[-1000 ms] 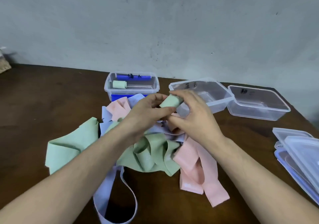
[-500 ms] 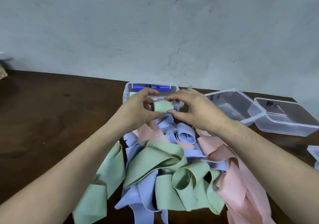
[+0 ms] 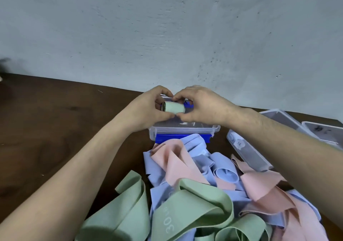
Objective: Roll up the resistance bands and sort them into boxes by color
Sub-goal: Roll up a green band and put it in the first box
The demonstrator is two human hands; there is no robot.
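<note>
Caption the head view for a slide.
Both hands hold a rolled green band over the clear box, loose bands heaped nearby.

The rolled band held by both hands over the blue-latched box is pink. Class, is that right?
Not quite. The head view shows the rolled band is green, not pink. Both the left hand and right hand do pinch it over the blue-latched box.

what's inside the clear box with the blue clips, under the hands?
Hard to tell. Both the left hand and right hand pinch a green roll above the clear box, covering most of its inside. Contents can't be made out.
</note>
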